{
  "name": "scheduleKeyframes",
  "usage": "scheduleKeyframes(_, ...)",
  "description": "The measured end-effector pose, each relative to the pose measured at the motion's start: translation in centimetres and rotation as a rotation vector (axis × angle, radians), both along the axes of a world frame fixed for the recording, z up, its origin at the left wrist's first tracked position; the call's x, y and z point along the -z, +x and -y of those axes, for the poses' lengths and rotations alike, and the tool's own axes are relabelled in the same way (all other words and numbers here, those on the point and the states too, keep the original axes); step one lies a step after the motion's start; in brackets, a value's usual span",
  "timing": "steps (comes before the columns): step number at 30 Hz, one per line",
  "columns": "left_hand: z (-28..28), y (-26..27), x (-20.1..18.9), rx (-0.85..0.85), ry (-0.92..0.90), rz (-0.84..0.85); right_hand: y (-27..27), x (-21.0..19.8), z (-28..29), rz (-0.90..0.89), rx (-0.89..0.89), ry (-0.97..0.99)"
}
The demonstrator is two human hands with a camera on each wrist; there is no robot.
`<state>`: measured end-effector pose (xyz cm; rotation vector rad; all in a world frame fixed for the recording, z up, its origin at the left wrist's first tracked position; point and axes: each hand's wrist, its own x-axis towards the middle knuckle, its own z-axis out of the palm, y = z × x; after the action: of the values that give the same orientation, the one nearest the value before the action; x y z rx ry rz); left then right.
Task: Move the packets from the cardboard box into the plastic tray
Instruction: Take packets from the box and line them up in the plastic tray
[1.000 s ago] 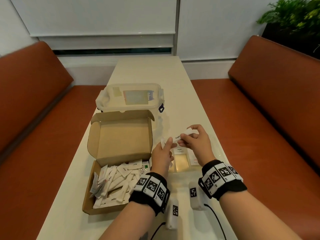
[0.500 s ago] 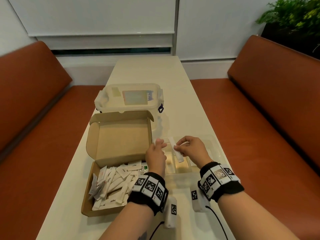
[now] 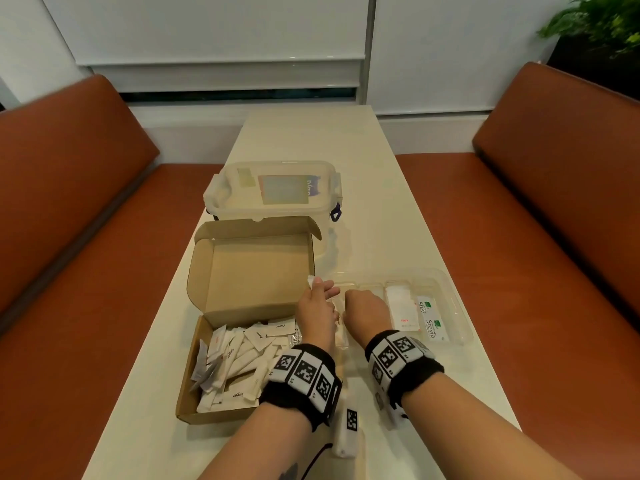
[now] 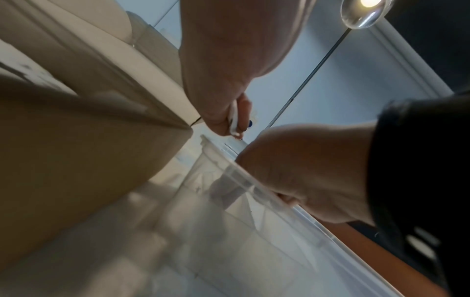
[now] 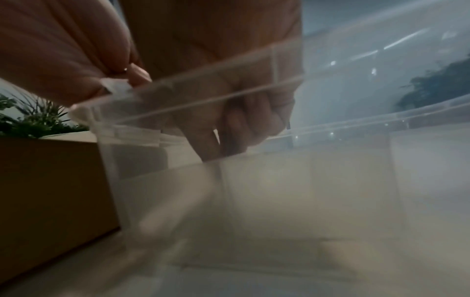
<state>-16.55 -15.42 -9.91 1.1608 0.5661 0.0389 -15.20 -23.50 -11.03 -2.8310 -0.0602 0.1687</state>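
The open cardboard box [image 3: 188, 382] lies at front left with several white packets [image 3: 235, 368] in it. To its right sits the clear plastic tray [image 3: 460, 317], holding Stevia packets [image 3: 431, 322] and white packets [image 3: 401, 306]. My left hand [image 3: 317, 301] hovers at the tray's left end, pinching a small white packet [image 3: 311, 282] [image 4: 233, 118] between thumb and finger. My right hand [image 3: 367, 304] [image 4: 305, 170] reaches down into the tray's left compartment, fingers curled. In the right wrist view its thumb and fingertip pinch a white packet [image 5: 114, 86] at the tray's rim.
A lidded clear container [image 3: 277, 192] stands just behind the box's raised lid [image 3: 252, 268]. Orange benches [image 3: 86, 271] [image 3: 554, 237] run along both sides of the narrow cream table [image 3: 381, 220]. A white tagged device [image 3: 349, 431] hangs by my wrists. A plant [image 3: 602, 22] is at far right.
Both hands have come down from above the tray. The right hand lowered its packet into the tray's left compartment; the left hand moved left and kept its packet.
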Motion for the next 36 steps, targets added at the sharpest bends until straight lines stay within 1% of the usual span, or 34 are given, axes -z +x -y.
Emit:
scheduleKeyframes(4,0.1,0.0,0.0,0.007,-0.012,0.003,0.2,-0.2,0.3,0.022,-0.045,-0.076)
scheduleKeyframes(8,0.1,-0.1,0.0,0.014,-0.022,-0.003,0.2,-0.4,0.7,0.047,-0.136,-0.144)
scheduleKeyframes(13,0.1,-0.2,0.0,0.020,0.005,0.007,0.2,-0.8,1.3,0.092,-0.169,-0.158)
scheduleKeyframes(17,0.1,-0.1,0.0,0.023,0.006,-0.002,0.2,-0.9,1.5,0.082,-0.283,-0.275)
scheduleKeyframes(23,0.0,-0.2,-0.1,0.036,0.025,0.006,0.3,-1.1,1.5,0.083,-0.317,-0.328)
scheduleKeyframes(31,0.0,-0.2,0.0,0.066,0.075,0.019,0.1,-0.4,2.2,0.063,-0.291,-0.170)
scheduleKeyframes(33,0.2,-0.3,0.0,0.079,0.076,0.035,0.1,-0.4,2.3,0.073,-0.230,-0.064)
scheduleKeyframes(36,0.5,-0.3,-0.4,0.146,0.062,0.062,0.3,-1.4,2.3,0.136,-0.082,0.184)
